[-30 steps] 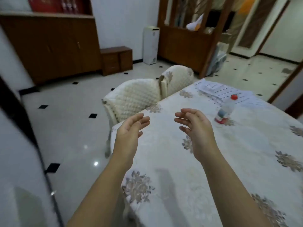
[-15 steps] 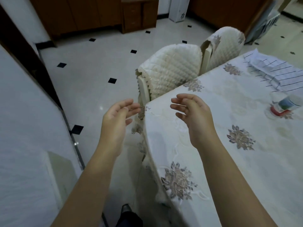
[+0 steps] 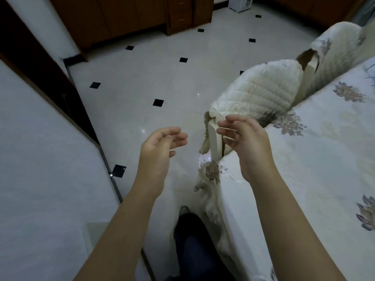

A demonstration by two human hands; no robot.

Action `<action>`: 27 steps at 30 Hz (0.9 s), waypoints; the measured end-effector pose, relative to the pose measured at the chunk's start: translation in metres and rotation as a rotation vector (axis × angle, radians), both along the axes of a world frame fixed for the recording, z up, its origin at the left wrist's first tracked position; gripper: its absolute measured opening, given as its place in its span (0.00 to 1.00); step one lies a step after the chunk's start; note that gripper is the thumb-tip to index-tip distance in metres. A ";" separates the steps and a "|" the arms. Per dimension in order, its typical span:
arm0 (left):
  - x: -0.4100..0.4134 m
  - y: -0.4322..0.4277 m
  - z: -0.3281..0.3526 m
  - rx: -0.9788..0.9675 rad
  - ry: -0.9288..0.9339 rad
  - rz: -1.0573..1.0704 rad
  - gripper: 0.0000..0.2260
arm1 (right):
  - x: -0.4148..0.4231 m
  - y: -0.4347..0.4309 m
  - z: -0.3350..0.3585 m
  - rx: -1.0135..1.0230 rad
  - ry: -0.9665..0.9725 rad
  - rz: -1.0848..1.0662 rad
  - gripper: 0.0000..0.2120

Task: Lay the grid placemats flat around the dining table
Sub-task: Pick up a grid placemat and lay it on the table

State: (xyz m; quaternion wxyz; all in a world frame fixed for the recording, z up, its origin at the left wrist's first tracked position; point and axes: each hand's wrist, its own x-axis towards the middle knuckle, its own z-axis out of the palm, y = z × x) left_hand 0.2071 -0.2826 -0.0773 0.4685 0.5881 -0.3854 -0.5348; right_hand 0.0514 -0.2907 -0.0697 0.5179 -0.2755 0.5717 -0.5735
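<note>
The dining table [image 3: 316,159] fills the right side, covered with a white cloth printed with grey-brown flowers. No grid placemat shows in this view. My left hand [image 3: 160,147] hovers over the floor left of the table's edge, fingers loosely curled and apart, holding nothing. My right hand [image 3: 245,142] is raised over the table's near corner, in front of the closest chair, fingers apart and empty. Both palms face each other.
Two chairs with quilted white covers, the nearer one [image 3: 257,94] and the farther one [image 3: 341,49], are pushed against the table's left side. White floor tiles [image 3: 158,82] with black diamonds lie to the left. Brown cabinets [image 3: 129,17] line the back wall. A white panel [image 3: 44,169] stands close at left. My foot [image 3: 192,240] is below.
The view has swung down and to the left. The bottle and the striped mats at the far end have left the frame. Both hands stay raised and empty.
</note>
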 end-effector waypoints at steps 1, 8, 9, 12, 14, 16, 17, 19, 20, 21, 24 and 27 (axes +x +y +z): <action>-0.001 -0.021 0.000 0.004 -0.008 -0.015 0.14 | 0.000 -0.019 -0.001 -0.008 -0.003 -0.007 0.13; -0.021 -0.170 0.012 -0.040 -0.085 -0.143 0.14 | -0.017 -0.154 0.001 -0.029 -0.016 -0.104 0.13; -0.023 -0.188 0.013 -0.041 -0.090 -0.163 0.14 | -0.020 -0.171 0.002 -0.026 -0.015 -0.122 0.13; -0.028 -0.238 0.012 -0.036 -0.096 -0.198 0.14 | -0.024 -0.215 -0.001 -0.010 -0.016 -0.165 0.13; -0.033 -0.272 0.006 -0.017 -0.088 -0.223 0.14 | -0.027 -0.242 -0.005 0.019 -0.031 -0.201 0.13; -0.039 -0.307 -0.001 0.005 -0.074 -0.256 0.14 | -0.032 -0.271 -0.010 0.041 -0.019 -0.229 0.13; -0.042 -0.324 -0.004 0.018 -0.073 -0.275 0.14 | -0.034 -0.285 -0.011 0.050 -0.011 -0.247 0.13; -0.048 -0.369 -0.011 0.026 -0.071 -0.329 0.14 | -0.042 -0.323 -0.014 0.057 0.006 -0.304 0.13; -0.051 -0.389 -0.013 0.021 -0.069 -0.347 0.14 | -0.045 -0.340 -0.015 0.059 0.018 -0.326 0.13; -0.053 -0.416 -0.014 0.022 -0.065 -0.371 0.14 | -0.048 -0.363 -0.015 0.062 0.024 -0.353 0.14; -0.059 -0.494 -0.008 -0.018 -0.065 -0.441 0.14 | -0.057 -0.430 -0.006 0.050 0.017 -0.418 0.13; -0.067 -0.566 0.005 -0.056 -0.059 -0.493 0.15 | -0.069 -0.493 0.010 0.030 0.032 -0.446 0.13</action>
